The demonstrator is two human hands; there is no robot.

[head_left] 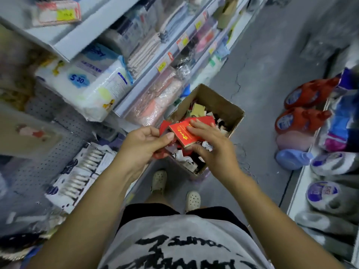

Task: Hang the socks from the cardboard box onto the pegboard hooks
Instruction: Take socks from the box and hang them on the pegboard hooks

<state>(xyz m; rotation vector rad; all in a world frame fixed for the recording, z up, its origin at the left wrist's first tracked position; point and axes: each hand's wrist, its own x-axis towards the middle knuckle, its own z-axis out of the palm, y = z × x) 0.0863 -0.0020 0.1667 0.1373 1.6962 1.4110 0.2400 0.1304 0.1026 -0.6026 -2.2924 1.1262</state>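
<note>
An open cardboard box (231, 108) stands on the floor in the aisle, filled with several packs of socks (200, 110). Above it both hands hold a stack of red sock packs with yellow print (181, 131). My left hand (144, 143) pinches the stack's left end between thumb and fingers. My right hand (208, 141) lies over the stack's right side, fingers spread on top and thumb under it. A grey pegboard (56, 131) with hooks runs along the left, partly covered by hanging goods.
White shelves (153, 74) with packed textiles, a diaper pack (91, 84) and price tags rise on the left. Packs of cotton swabs (83, 171) hang on the pegboard. Detergent bottles (303, 121) and slippers fill the right shelf. My feet stand on the grey floor (268, 65).
</note>
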